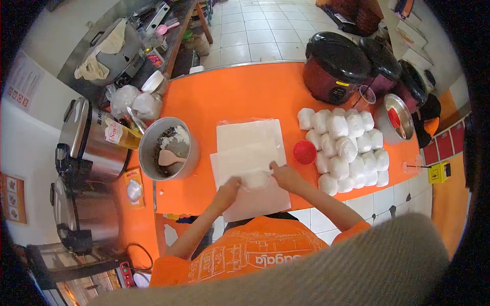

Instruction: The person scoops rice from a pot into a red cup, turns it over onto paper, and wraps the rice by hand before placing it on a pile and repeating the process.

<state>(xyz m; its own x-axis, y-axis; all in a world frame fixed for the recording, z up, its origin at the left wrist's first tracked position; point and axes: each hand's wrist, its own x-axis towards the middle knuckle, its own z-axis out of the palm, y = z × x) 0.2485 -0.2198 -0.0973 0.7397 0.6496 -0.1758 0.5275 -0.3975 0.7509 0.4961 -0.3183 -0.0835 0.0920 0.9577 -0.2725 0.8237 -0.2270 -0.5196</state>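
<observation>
A white portion that looks like rice (255, 179) lies near the front of a stack of pale wrapping sheets (245, 132). Thin clear plastic seems to surround it. My left hand (228, 189) pinches the plastic at the left side of the portion. On the other side, my right hand (286, 177) has its fingers closed on the plastic's right edge. A small red bowl (305, 152) sits just beyond my right hand. To the left stands a metal pot (191, 153) with some rice, dark bits and a wooden rice paddle (171, 158) inside.
Several white wrapped bundles (338, 127) are piled at the right. Behind them are dark rice cookers (334, 69) and a metal bowl (403, 122) holding a red utensil. An oil pouch (122, 133) and large steel cookers (94, 137) stand at the left.
</observation>
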